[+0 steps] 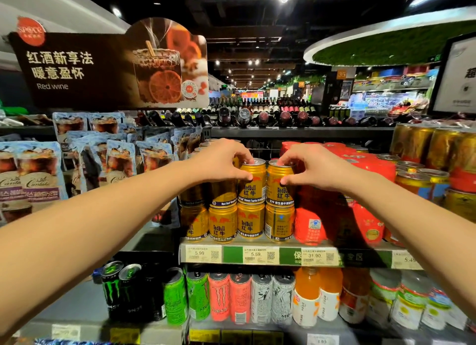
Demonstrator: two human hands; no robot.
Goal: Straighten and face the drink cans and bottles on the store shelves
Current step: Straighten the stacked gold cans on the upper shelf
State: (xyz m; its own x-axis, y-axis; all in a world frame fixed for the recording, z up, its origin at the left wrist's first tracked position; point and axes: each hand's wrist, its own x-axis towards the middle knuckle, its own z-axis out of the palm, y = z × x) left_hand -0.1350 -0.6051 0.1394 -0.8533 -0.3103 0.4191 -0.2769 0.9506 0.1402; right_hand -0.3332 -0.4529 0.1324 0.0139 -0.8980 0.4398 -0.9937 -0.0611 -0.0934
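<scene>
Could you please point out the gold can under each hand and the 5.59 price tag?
Left gold can (252, 182), head view: on its front label, below the left hand (219, 162).
Right gold can (279, 190), head view: on its label, under the right hand (311, 167).
5.59 price tag (258, 255), head view: on its middle.

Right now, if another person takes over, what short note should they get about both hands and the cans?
Left hand grips the top of one upper-row gold can. Right hand grips the gold can beside it. Both cans stand upright on the lower gold row and show their logos forward. Left to do: the lower-row can showing its back label, then the shelf below.
</scene>
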